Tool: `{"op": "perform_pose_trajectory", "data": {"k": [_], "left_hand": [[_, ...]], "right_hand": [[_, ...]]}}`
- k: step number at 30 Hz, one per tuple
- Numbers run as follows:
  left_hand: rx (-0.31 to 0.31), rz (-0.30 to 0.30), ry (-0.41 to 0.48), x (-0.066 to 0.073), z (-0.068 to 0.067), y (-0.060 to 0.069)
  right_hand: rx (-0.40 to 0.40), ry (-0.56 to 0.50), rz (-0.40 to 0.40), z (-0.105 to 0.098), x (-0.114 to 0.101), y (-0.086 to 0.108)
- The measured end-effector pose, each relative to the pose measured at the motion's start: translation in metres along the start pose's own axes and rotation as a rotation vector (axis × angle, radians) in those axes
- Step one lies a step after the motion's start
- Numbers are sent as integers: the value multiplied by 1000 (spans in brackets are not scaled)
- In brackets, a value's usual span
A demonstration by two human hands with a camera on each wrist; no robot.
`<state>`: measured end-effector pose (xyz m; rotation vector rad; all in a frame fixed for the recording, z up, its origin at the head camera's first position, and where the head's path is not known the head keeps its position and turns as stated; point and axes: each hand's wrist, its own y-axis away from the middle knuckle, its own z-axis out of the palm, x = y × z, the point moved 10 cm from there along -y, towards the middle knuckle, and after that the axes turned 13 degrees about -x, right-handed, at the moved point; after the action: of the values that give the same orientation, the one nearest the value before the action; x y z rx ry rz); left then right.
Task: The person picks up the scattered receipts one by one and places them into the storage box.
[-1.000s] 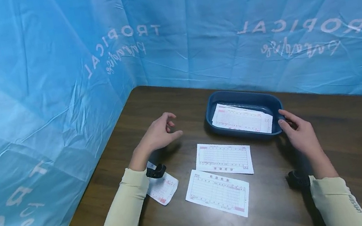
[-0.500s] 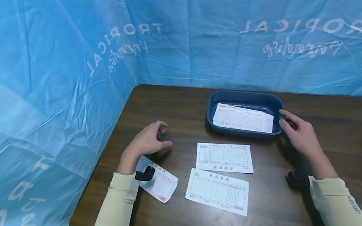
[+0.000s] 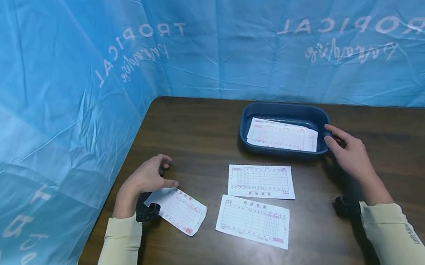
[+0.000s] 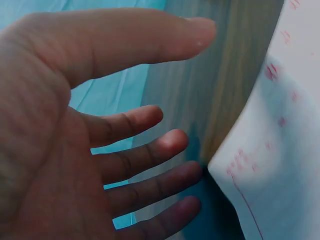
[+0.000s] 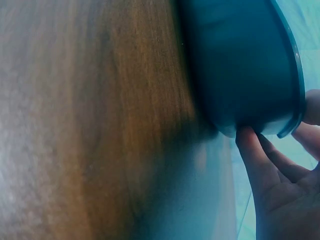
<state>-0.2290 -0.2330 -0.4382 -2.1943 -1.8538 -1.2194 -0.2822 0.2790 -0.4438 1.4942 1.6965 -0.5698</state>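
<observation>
In the head view, we see the left hand (image 3: 142, 178) toward the left edge of the bench (image 3: 320, 231), fingers and thumb well apart with nothing between them, over one end of a loose slip (image 3: 179, 211). We judge this slip thin, light and easily creased; a slightly curled corner looks like the best place to pinch. The wrist camera (image 3: 147, 212) and hand hide part of that end. A far slip (image 3: 260, 182) and a near slip (image 3: 253, 222) lie mid-bench; we cannot tell whether they overlap. Near the bench's far edge, the right hand (image 3: 351, 154) holds the right end of a blue tray (image 3: 282, 113), which looks stiff and easiest to grip by its rim. We cannot count the sheets in its paper stack (image 3: 282, 136).

In the left wrist view, we find the fingers spread short of the slip's corner; the frame cuts the slip off and its print blurs.

In the right wrist view, we see the thumb against the tray's end wall; the tray's inside is hidden, the fingers partly cut off.
</observation>
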Motion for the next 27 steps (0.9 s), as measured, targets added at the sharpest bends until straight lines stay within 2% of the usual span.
{"op": "perform_pose_trajectory", "data": {"k": [6, 14, 27], "left_hand": [[-34, -5, -26, -7, 3, 5], [-79, -45, -145, -18, 12, 15], [-78, -110, -177, -25, 13, 12]], "right_hand": [[9, 0, 13, -3, 3, 0], [10, -9, 23, 7, 3, 2], [33, -9, 24, -1, 1, 1]]}}
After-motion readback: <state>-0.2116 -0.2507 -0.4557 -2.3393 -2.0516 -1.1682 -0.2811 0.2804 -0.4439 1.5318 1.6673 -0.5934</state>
